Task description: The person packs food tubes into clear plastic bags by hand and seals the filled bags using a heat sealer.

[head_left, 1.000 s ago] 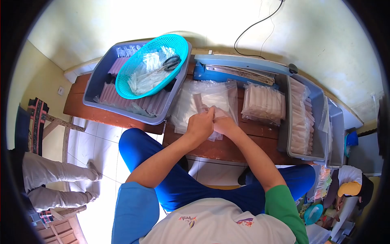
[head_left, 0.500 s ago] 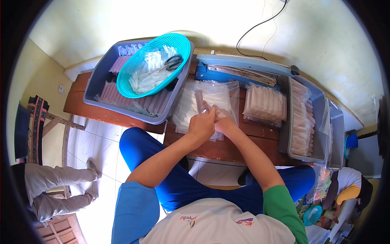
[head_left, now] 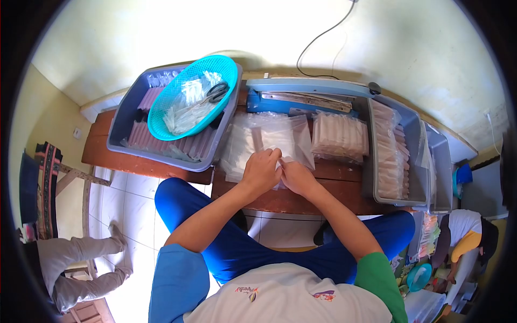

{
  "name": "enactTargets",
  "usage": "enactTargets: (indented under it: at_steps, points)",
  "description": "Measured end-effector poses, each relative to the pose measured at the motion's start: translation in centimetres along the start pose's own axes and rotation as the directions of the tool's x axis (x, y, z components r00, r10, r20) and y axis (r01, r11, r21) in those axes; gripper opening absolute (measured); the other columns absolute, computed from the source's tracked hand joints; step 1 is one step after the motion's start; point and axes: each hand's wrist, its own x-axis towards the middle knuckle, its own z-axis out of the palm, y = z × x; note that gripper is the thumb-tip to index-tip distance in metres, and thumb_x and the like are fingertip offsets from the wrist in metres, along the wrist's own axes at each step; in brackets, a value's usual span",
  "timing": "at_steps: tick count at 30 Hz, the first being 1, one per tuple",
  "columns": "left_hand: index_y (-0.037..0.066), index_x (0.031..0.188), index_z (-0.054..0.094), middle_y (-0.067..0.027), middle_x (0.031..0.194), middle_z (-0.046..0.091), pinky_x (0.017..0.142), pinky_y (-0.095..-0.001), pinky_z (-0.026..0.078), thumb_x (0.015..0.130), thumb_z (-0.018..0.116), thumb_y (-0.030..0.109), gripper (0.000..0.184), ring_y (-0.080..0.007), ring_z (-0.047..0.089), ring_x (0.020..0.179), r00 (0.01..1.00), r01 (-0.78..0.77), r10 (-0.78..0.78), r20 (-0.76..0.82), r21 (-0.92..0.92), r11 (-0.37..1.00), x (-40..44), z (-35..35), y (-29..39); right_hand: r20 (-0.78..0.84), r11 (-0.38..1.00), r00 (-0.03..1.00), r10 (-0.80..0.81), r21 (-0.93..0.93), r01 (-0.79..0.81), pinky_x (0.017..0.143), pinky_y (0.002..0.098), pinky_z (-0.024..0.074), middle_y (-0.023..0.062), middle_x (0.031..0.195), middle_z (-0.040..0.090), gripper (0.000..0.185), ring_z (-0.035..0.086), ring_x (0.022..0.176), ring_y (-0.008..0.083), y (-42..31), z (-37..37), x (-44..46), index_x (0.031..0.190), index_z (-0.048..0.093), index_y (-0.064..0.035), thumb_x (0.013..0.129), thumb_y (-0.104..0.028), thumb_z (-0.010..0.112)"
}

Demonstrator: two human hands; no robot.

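L hand and R hand meet, fingers curled, over the bags on the table, grip hidden so can't tell what's held, w/ packs beside, prob. for easy reach.

I got a bright view: wall blown out white up top, floor glaring at left. Fisheye bowed the edges, corners went black; far-right person looked soft, possibly blurred.

Right of the turquoise basket, plastic bags are partly hidden by the left hand and right hand.
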Motion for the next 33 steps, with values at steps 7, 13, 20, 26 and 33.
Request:
enactTargets:
  at_steps: [7, 13, 20, 26, 33]
  points:
    - [0.003, 0.099, 0.061, -0.0093, 0.078, 0.058, 0.067, -0.0353, 0.046, 0.081, 0.074, 0.019, 0.027, -0.0222, 0.056, 0.072, 0.999, -0.025, 0.038, 0.034, -0.329, 0.944, 2.9, -0.9, 3.6, -0.298, 0.983, 0.948, -0.113, 0.105, 0.151, 0.074, 0.0472, 0.0513, 0.0178, 0.089, 0.067, 0.020, 0.064, 0.083, 0.0374, 2.7, -9.1, -7.5, 0.101, 0.066, -0.0031, 0.086, -0.015, 0.061]
    - [0.001, 0.098, 0.062, -0.0114, 0.082, 0.064, 0.073, -0.0330, 0.049, 0.081, 0.073, 0.013, 0.024, -0.0224, 0.062, 0.078, 0.987, -0.095, 0.146, 0.063, -0.503, 0.859, 7.8, 1.1, 10.0, -0.549, 0.988, 0.830, 0.097, 0.152, -0.014, 0.070, 0.0399, 0.0516, 0.0172, 0.085, 0.069, 0.016, 0.066, 0.076, 0.0328, 8.2, -16.1, -13.2, 0.093, 0.070, -0.0019, 0.084, -0.014, 0.064]
    - [0.001, 0.096, 0.064, -0.0150, 0.085, 0.067, 0.076, -0.0357, 0.051, 0.081, 0.071, 0.011, 0.020, -0.0271, 0.066, 0.083, 0.937, -0.239, 0.342, 0.074, -0.579, 0.780, 14.7, 8.2, 19.1, -0.638, 0.927, 0.675, 0.370, 0.203, -0.316, 0.064, 0.0384, 0.0515, 0.0157, 0.074, 0.068, 0.019, 0.066, 0.066, 0.0319, 18.7, -21.4, -18.7, 0.097, 0.071, -0.0039, 0.082, -0.014, 0.067]
    - [0.001, 0.097, 0.065, -0.0163, 0.088, 0.068, 0.076, -0.0378, 0.051, 0.081, 0.071, 0.012, 0.020, -0.0298, 0.067, 0.084, 0.891, -0.388, 0.453, -0.001, -0.520, 0.761, 20.6, 16.0, 23.6, -0.649, 0.842, 0.592, 0.479, 0.149, -0.518, 0.076, 0.0446, 0.0526, 0.0178, 0.085, 0.069, 0.021, 0.066, 0.085, 0.0368, 25.4, -22.8, -18.8, 0.100, 0.071, -0.0071, 0.081, -0.015, 0.065]
    - [0.003, 0.104, 0.065, -0.0168, 0.101, 0.067, 0.088, -0.0423, 0.047, 0.080, 0.070, 0.011, 0.026, -0.0350, 0.062, 0.100, 0.883, -0.425, 0.469, 0.025, -0.381, 0.821, 25.5, 22.5, 25.3, -0.625, 0.835, 0.619, 0.476, 0.100, -0.542, 0.087, 0.0462, 0.0505, 0.0182, 0.102, 0.068, 0.029, 0.064, 0.097, 0.0367, 31.1, -22.6, -16.9, 0.109, 0.069, -0.0092, 0.081, -0.009, 0.060]
